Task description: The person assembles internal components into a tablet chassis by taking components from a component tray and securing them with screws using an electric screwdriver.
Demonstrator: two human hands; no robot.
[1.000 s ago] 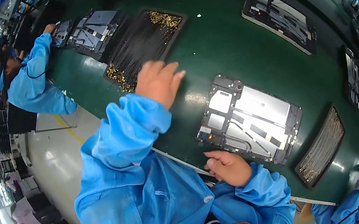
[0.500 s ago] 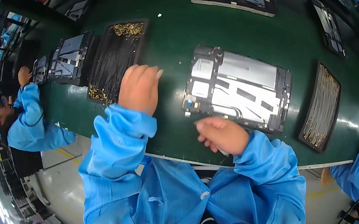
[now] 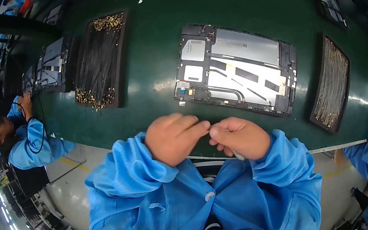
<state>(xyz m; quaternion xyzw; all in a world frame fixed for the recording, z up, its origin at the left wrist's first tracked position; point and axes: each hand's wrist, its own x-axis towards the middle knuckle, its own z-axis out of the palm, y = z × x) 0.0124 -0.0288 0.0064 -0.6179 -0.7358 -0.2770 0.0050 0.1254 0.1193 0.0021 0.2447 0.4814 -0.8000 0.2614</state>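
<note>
Both hands meet at the near edge of the green tabletop (image 3: 147, 58), just below the open grey-and-black tablet chassis (image 3: 236, 69).
Left hand (image 3: 173, 138) and right hand (image 3: 239, 137) pinch something thin between fingertips, probably a fine cable; next it needs seating in the chassis. A second ago the left hand reached to the black tray of gold-tipped cables (image 3: 100, 61).

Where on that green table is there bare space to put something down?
Bare green table lies between the left tray of thin wires and the opened tablet, also beyond the tablet's far edge. Near the hands, left hand and right hand, only a narrow strip. The right tray crowds the tablet.
</note>
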